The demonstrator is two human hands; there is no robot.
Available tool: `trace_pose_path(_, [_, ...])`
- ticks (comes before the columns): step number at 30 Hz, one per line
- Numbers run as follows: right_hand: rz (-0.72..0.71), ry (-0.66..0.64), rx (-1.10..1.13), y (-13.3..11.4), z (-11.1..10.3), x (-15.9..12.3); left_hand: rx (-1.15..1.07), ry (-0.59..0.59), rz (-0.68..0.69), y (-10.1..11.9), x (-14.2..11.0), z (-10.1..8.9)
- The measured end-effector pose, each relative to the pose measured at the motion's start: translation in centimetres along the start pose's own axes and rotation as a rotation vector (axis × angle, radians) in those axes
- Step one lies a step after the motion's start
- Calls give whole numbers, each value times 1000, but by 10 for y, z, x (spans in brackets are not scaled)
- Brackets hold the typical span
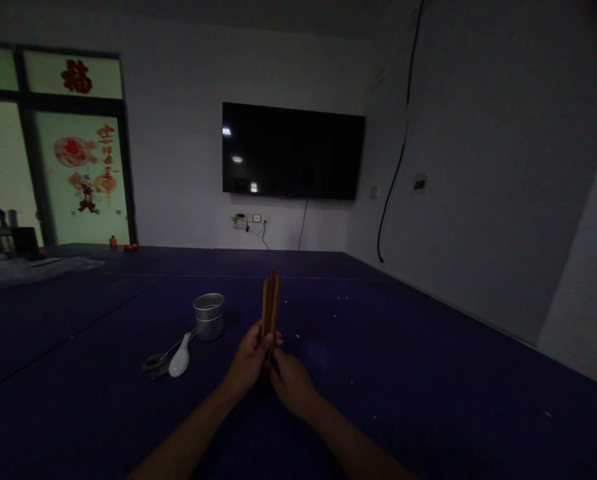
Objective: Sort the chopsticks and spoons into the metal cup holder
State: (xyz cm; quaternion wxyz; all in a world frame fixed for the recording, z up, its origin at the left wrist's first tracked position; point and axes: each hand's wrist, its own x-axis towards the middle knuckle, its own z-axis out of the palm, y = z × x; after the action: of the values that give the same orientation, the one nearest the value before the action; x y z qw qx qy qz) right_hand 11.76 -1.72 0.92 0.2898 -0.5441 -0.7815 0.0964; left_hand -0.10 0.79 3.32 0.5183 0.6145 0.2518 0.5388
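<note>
A bundle of brown chopsticks stands nearly upright between my hands, above the dark blue surface. My left hand wraps round the bundle at mid-height, its thumb across the front. Lower down, my right hand closes round the bottom ends, which its fingers mostly hide. To the left stands a silver metal cup with an open top. A white soup spoon lies in front of the cup, overlapping some metal spoons whose exact number I cannot make out.
The dark blue surface carries small white scraps. Crumpled clear plastic and dark objects lie at the far left. A television hangs on the back wall, and a black cable hangs down the right wall.
</note>
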Motion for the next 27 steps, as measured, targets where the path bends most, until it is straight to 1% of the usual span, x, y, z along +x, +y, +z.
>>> trace_pose_path(8, [-21, 3, -2, -1, -4, -1, -20, 40, -41, -7, 0, -1])
trace_pose_path(10, [-33, 12, -14, -3, -7, -2, -55, 56, -52, -7, 1, 0])
trace_pose_path(13, [-59, 34, -41, -7, -12, -3, -165, 83, -89, -7, 2, 0])
trace_pose_path(16, [-47, 57, -81, -8, -14, -4, -293, 123, -168, -9, 6, -4])
trace_pose_path(19, [-24, 104, -97, -7, -14, -4, -373, 153, -281, -17, 9, -11])
trace_pose_path(23, [12, 169, -87, -3, -13, -2, -366, 115, -429, -33, 10, -23])
trace_pose_path(25, [7, 181, -63, -2, -13, -1, -339, 92, -473, -40, 9, -27])
trace_pose_path(27, [-35, 177, -42, -2, -14, -1, -303, 66, -490, -45, 9, -28])
